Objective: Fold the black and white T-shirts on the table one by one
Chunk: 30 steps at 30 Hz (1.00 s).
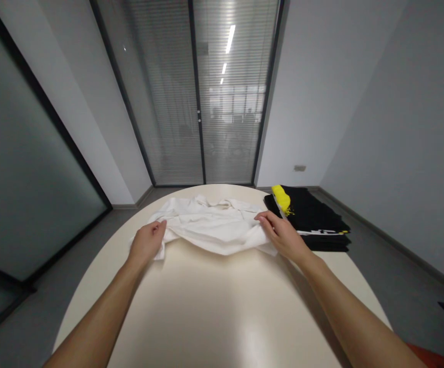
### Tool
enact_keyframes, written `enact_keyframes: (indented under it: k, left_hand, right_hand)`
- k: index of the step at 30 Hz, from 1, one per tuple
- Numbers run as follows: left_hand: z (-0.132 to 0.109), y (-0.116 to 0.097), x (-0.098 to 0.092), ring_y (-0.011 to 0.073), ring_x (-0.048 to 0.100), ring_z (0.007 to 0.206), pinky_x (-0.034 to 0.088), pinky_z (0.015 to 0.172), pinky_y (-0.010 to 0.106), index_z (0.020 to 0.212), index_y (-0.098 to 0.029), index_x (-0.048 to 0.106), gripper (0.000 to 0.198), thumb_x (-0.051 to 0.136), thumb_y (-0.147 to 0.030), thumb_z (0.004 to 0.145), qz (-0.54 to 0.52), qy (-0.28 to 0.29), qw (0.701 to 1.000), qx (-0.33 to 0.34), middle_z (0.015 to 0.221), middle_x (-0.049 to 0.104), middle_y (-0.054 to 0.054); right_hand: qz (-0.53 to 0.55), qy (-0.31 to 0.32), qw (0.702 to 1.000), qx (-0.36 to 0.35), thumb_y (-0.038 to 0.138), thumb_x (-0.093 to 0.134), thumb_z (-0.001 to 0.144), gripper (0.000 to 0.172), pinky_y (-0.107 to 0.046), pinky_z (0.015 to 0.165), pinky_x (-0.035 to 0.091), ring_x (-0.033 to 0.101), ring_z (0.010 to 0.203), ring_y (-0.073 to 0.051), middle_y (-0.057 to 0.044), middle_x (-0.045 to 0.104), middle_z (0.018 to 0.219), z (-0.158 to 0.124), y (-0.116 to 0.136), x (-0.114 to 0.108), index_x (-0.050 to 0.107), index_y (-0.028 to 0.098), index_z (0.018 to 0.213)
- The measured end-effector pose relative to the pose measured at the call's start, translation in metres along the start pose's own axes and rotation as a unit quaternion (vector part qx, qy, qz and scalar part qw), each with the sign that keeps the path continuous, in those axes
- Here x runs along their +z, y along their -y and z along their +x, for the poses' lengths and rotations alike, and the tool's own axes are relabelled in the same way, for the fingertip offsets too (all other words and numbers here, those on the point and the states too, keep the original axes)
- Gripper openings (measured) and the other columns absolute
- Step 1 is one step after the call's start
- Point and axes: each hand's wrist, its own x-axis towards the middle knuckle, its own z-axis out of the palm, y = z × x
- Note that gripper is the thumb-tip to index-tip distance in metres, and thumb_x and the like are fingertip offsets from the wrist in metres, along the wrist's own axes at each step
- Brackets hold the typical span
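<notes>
A white shirt lies spread across the far half of the table, its collar toward the far edge. The near edge of the cloth sags between my two hands and looks slightly lifted. My left hand pinches the shirt at its left side, thumb pressed against the fingers. On the opposite side, my right hand grips the cloth between thumb and fingers. A piece of the shirt hangs down beside my left hand, and another shows under my right wrist.
A stack of folded black clothes with yellow and white print sits at the table's right edge, close to my right hand. The round cream table has a curved rim. Beyond it stand a glass partition with blinds and grey walls.
</notes>
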Motion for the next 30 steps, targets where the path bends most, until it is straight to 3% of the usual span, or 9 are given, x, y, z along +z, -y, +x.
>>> enact_keyframes:
  k: [3,7,9,11,15,19,24,30]
  left_hand:
    - [0.0,-0.006,0.0,0.0278,0.068,0.076,0.048,0.074,0.034,0.071,-0.019,0.066,0.062,0.034,-0.069,0.089,-0.09,0.085,0.992,-0.018,0.071,0.073,0.008]
    - [-0.009,-0.013,0.009,0.0281,0.07,0.086,0.049,0.089,0.038,0.084,-0.018,0.068,0.059,0.039,-0.07,0.09,-0.203,0.223,0.953,0.01,0.08,0.077,0.009]
    - [-0.014,-0.015,0.013,0.0271,0.07,0.095,0.048,0.095,0.039,0.091,-0.019,0.069,0.054,0.042,-0.066,0.092,-0.235,0.279,0.93,0.036,0.091,0.078,0.008]
    - [-0.016,-0.016,0.014,0.0263,0.069,0.099,0.048,0.096,0.038,0.093,-0.02,0.07,0.05,0.044,-0.062,0.092,-0.247,0.301,0.919,0.058,0.098,0.077,0.008]
    - [-0.017,-0.017,0.012,0.0258,0.066,0.103,0.048,0.096,0.036,0.097,-0.02,0.07,0.038,0.053,-0.052,0.089,-0.193,0.295,0.929,0.111,0.105,0.074,0.008]
    - [-0.021,-0.021,0.007,0.0262,0.065,0.107,0.049,0.097,0.036,0.107,-0.019,0.068,0.034,0.055,-0.042,0.084,-0.112,0.276,0.942,0.153,0.113,0.072,0.009]
    - [-0.023,-0.018,0.001,0.0257,0.061,0.12,0.042,0.109,0.035,0.115,-0.02,0.067,0.04,0.058,-0.028,0.077,-0.003,0.245,0.952,0.182,0.126,0.068,0.009]
    - [-0.015,0.0,-0.002,0.0268,0.063,0.116,0.046,0.098,0.036,0.114,-0.025,0.068,0.035,0.053,-0.015,0.084,0.174,0.166,0.967,0.088,0.123,0.07,0.008]
  right_hand:
    - [-0.05,-0.028,0.997,0.047,0.044,0.031,0.104,0.038,-0.03,0.071,0.044,0.068,0.083,-0.024,-0.008,0.072,0.094,0.0,-0.007,0.002,0.059,0.022,0.116]
    - [-0.118,-0.016,0.988,0.095,0.04,0.025,0.105,0.04,-0.032,0.069,0.045,0.069,0.08,-0.026,-0.011,0.072,0.091,0.0,-0.02,0.008,0.055,0.02,0.124]
    - [-0.128,0.008,0.989,0.076,0.037,0.025,0.105,0.039,-0.033,0.072,0.046,0.069,0.083,-0.026,-0.011,0.072,0.094,-0.001,-0.021,0.01,0.055,0.02,0.123]
    - [-0.118,0.028,0.993,0.01,0.037,0.03,0.105,0.036,-0.035,0.081,0.048,0.067,0.093,-0.025,-0.012,0.071,0.102,-0.002,-0.017,0.011,0.059,0.02,0.117]
    - [-0.088,0.116,0.98,-0.134,0.043,0.06,0.094,0.027,-0.04,0.101,0.043,0.06,0.114,-0.027,-0.01,0.068,0.117,-0.005,-0.005,0.012,0.065,0.022,0.111]
    - [-0.072,0.204,0.967,-0.135,0.035,0.074,0.083,0.036,-0.043,0.105,0.043,0.057,0.12,-0.029,-0.011,0.066,0.124,-0.006,-0.008,0.017,0.069,0.022,0.116]
    - [-0.065,0.195,0.97,-0.129,0.023,0.063,0.089,0.022,-0.043,0.105,0.043,0.057,0.121,-0.027,-0.012,0.064,0.126,-0.007,-0.024,0.023,0.074,0.022,0.109]
    - [-0.04,0.166,0.979,-0.114,0.025,0.065,0.087,0.023,-0.04,0.101,0.045,0.057,0.114,-0.026,-0.011,0.065,0.119,-0.006,-0.028,0.019,0.07,0.02,0.11]
